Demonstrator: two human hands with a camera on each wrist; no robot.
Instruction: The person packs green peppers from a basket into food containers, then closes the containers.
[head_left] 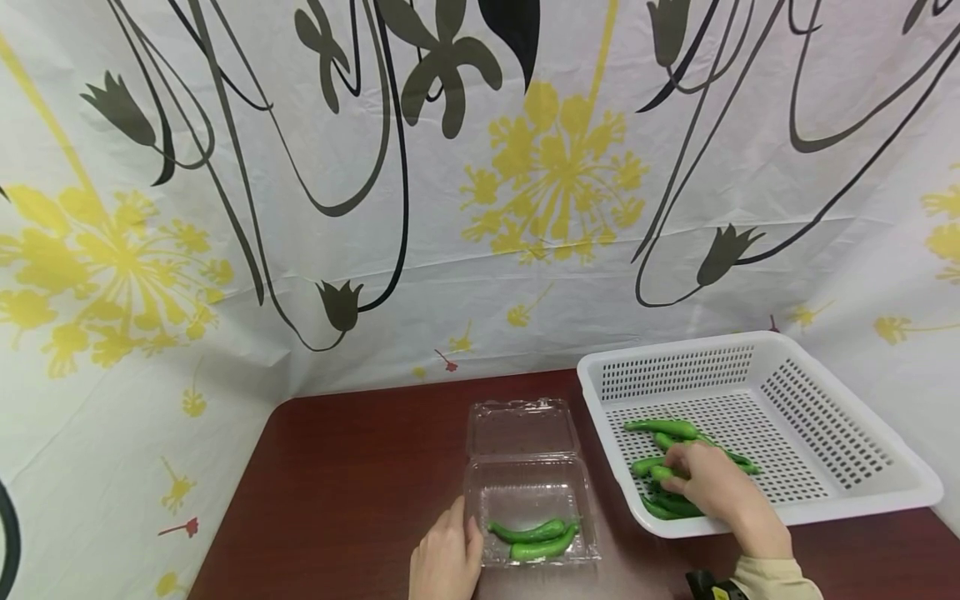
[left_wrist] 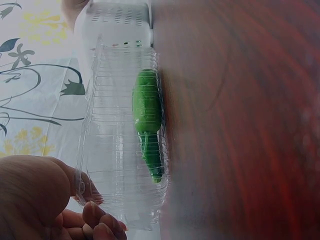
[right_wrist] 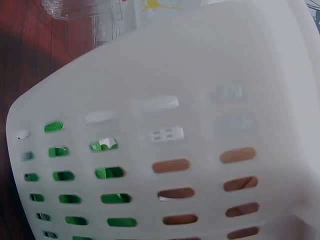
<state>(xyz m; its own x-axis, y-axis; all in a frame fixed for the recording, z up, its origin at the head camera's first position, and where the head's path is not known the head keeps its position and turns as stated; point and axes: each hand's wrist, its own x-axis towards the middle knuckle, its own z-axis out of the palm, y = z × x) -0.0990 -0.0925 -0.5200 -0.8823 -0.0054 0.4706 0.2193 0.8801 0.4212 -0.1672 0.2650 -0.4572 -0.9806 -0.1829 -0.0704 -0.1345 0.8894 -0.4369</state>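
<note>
A hinged clear plastic clamshell box (head_left: 525, 496) lies opened on the table, its lid laid back. Two green chili peppers (head_left: 542, 550) lie side by side in its near part. My left hand (head_left: 447, 552) holds the box's left wall, thumb over the rim and fingers outside, as the left wrist view shows. Inside the white basket (head_left: 855, 502), my right hand (head_left: 712, 483) reaches down among several green peppers (head_left: 671, 428), with thumb and fingers about one pepper (head_left: 662, 473). In the right wrist view the basket wall (right_wrist: 165, 65) hides most of that hand.
The dark red-brown table (head_left: 352, 483) extends to the left of the box. The slotted basket stands close to the box's right side. Behind the table hangs a white patterned sheet (head_left: 427, 308) with yellow and grey flowers.
</note>
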